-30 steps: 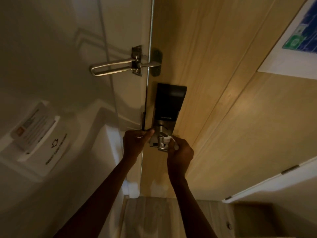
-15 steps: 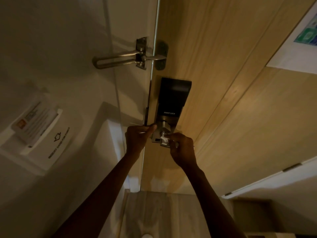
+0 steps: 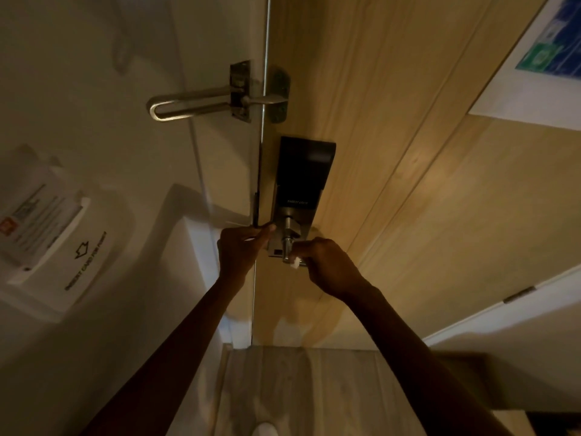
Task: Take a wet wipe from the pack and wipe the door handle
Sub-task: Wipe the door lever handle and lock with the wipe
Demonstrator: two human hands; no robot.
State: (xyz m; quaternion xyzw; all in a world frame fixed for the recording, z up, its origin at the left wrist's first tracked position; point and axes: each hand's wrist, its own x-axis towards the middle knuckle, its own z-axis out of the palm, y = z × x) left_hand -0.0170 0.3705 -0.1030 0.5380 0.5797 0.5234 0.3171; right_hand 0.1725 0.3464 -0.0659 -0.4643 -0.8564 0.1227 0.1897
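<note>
The metal door handle (image 3: 287,247) sticks out below a black smart lock (image 3: 303,177) on the wooden door (image 3: 408,184). My right hand (image 3: 330,269) is closed around the lever's end and presses a small white wet wipe (image 3: 295,264) against it; only a corner of the wipe shows. My left hand (image 3: 239,250) is at the door's edge just left of the lock plate, fingers pinched together and thumb touching the plate. Whether it holds anything is hidden. No wipe pack is in view.
A metal swing-bar latch (image 3: 201,102) bridges the door and the white frame above the lock. A white key-card holder (image 3: 63,247) is mounted on the left wall. A printed notice (image 3: 540,73) hangs on the door at upper right. Pale wood floor (image 3: 298,388) lies below.
My right hand has worked the wipe around the lever, from its upper side to its lower end. My left hand has stayed at the door edge.
</note>
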